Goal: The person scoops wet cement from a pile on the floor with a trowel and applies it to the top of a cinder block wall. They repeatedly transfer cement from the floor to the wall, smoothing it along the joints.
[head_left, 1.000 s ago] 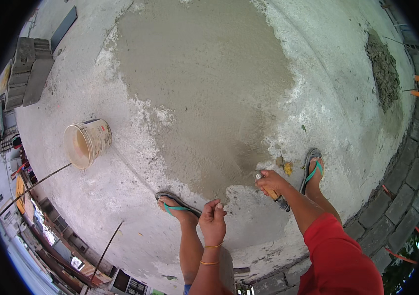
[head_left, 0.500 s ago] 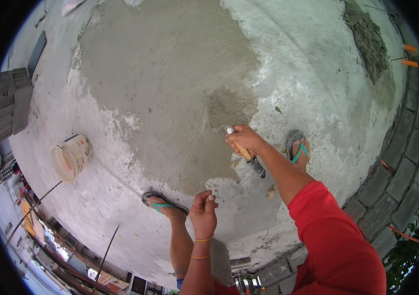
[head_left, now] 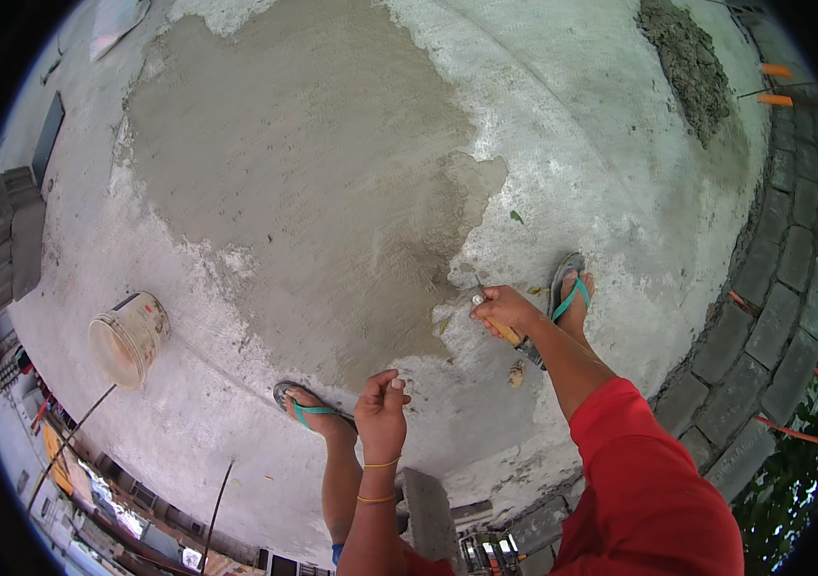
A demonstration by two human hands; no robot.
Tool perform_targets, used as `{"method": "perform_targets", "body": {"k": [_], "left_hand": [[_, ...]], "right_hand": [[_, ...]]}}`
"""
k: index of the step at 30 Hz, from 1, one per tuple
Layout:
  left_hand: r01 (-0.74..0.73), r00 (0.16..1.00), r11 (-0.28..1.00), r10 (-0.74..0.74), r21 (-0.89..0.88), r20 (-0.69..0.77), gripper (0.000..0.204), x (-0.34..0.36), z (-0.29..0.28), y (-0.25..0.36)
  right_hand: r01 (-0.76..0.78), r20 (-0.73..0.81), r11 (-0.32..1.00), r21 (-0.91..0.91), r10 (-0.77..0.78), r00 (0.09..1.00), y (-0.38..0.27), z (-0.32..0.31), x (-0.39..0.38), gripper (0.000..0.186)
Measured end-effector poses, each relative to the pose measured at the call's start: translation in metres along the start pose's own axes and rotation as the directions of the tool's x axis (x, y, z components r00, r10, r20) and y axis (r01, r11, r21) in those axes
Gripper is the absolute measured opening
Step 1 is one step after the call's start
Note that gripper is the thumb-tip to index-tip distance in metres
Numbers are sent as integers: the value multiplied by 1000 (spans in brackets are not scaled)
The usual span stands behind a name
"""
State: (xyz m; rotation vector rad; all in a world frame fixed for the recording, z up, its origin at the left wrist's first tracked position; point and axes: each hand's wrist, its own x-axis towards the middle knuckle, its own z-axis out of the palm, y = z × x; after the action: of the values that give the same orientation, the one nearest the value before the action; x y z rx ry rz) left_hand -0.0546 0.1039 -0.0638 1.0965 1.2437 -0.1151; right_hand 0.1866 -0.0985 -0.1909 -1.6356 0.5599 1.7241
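Note:
My right hand (head_left: 507, 312) is closed around the wooden handle of a trowel (head_left: 505, 332), low over the right edge of a wet grey mortar patch (head_left: 303, 182). Hand and viewing angle hide most of the trowel's blade. Curled in and with nothing visible in it, my left hand (head_left: 381, 398) hangs above the near edge of the patch, beside my left foot. The mortar looks mostly smooth, but its surface is rougher near the trowel. Yellow bands circle my left wrist.
A dirty white bucket (head_left: 131, 338) lies tipped on its side at the left. Loose mortar (head_left: 687, 67) is heaped at the far right. Grey blocks (head_left: 12, 235) are stacked at the far left, and a block wall (head_left: 774, 307) curves along the right. My sandalled feet flank the patch's near end.
My right hand has drawn the trowel back toward me, off the rough mound. That mortar is now spread flatter, reaching farther along the right edge. My left hand stays curled.

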Motion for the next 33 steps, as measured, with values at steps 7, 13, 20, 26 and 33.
{"method": "perform_targets", "body": {"k": [7, 13, 20, 26, 33], "left_hand": [[54, 999, 997, -54, -57, 2, 21, 4, 8, 0], [79, 997, 996, -79, -36, 1, 22, 14, 7, -1], [138, 990, 989, -137, -54, 24, 23, 12, 15, -12], [146, 989, 987, -145, -70, 18, 25, 20, 25, -16], [116, 993, 993, -116, -30, 31, 26, 9, 27, -42]], "right_hand": [[95, -88, 988, 121, -85, 992, -24, -18, -20, 16], [87, -26, 996, 5, -87, 996, -67, -25, 21, 17], [181, -142, 916, 358, -138, 980, -34, -61, 14, 23], [-64, 45, 925, -376, 87, 995, -32, -89, 8, 36], [139, -248, 990, 28, -128, 960, -75, -156, -2, 20]]}}
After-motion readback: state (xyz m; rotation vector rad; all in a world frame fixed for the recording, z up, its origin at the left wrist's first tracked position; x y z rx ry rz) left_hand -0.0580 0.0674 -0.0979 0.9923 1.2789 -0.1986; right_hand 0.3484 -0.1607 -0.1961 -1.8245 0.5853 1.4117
